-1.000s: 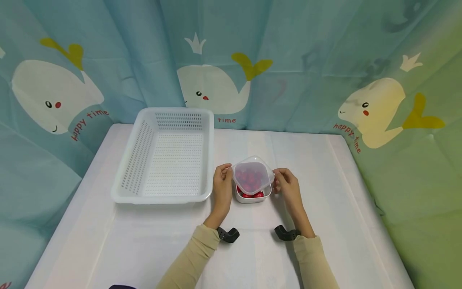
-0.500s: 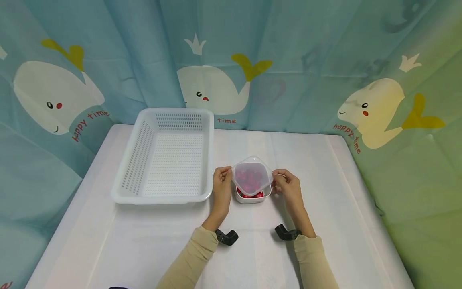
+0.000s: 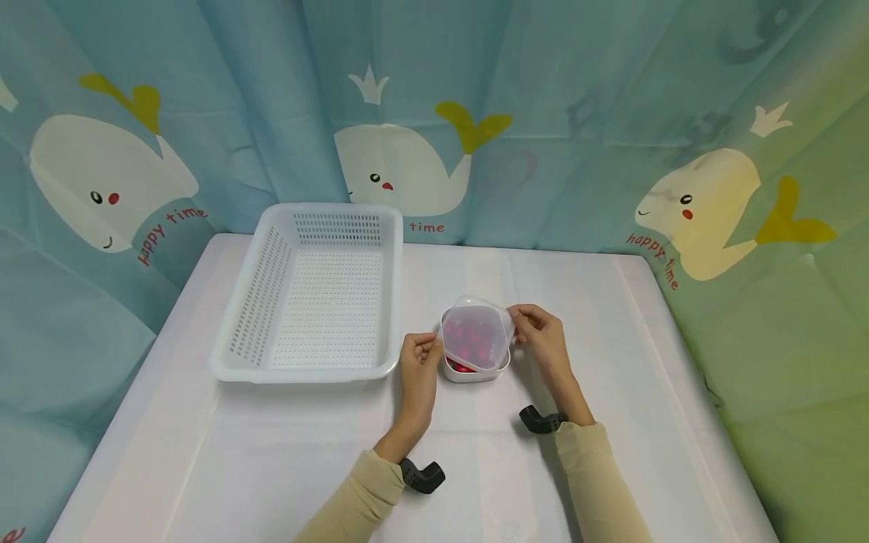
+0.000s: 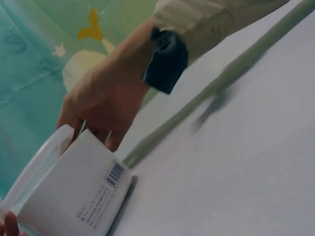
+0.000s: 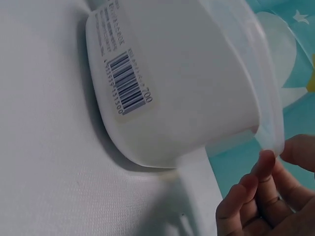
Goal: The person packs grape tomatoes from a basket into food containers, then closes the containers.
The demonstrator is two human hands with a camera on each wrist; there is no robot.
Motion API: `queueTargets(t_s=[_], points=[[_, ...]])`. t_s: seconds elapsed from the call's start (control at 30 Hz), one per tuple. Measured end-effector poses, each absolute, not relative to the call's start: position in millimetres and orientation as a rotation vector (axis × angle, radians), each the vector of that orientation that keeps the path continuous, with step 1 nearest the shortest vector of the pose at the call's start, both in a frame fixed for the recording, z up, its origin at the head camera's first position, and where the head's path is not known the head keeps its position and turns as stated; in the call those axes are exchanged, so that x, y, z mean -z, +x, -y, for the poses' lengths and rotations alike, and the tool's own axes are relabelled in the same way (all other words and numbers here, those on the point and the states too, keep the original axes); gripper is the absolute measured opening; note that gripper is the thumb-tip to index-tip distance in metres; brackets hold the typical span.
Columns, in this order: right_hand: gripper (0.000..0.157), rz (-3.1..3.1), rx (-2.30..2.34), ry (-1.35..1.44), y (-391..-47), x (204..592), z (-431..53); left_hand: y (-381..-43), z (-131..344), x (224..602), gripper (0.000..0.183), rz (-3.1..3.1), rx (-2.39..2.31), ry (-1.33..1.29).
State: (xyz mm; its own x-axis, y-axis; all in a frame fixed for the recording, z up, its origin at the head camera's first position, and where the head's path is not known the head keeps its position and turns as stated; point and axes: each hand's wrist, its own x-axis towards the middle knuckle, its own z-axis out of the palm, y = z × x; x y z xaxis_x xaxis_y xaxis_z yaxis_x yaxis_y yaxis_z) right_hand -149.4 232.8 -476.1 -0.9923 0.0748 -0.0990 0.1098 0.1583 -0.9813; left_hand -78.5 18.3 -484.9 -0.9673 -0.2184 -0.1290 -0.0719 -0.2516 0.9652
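Note:
A square white container (image 3: 483,376) stands on the table, with small red pieces (image 3: 462,367) inside. Their exact kind is unclear. A translucent plastic lid (image 3: 478,335) lies tilted and turned over the container's top, and more red shows through it. My left hand (image 3: 419,377) pinches the lid at its left edge; only its fingertips (image 4: 11,225) show in the left wrist view. At the lid's right corner, my right hand (image 3: 543,341) pinches the rim between thumb and fingers, as the right wrist view shows. The container's printed side carries a barcode (image 5: 129,82).
A white perforated plastic basket (image 3: 305,375) stands left of the container, close to my left hand. A white cloth (image 3: 652,422) covers the table. Behind it hangs a blue-green curtain (image 3: 543,204) with whale prints. Black camera mounts (image 3: 422,477) sit on both wrists.
Both hands have turned the lid clockwise over the container: my left hand came nearer to me, while my right hand moved slightly away. The container and basket have stayed put.

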Motion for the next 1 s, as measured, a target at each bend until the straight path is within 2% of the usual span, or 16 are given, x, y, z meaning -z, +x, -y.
queueTargets(t_s=[0.67,1.0], points=[[0.035,-2.404,1.969,-0.006,-165.9,481.4,-225.4,-57.3,-14.6,490.9,0.017,1.985,2.33,0.359],[0.034,-2.494,1.898,0.058,-152.9,479.1,-224.5,-66.4,-16.3,491.6,0.033,2.11,2.176,0.32]])
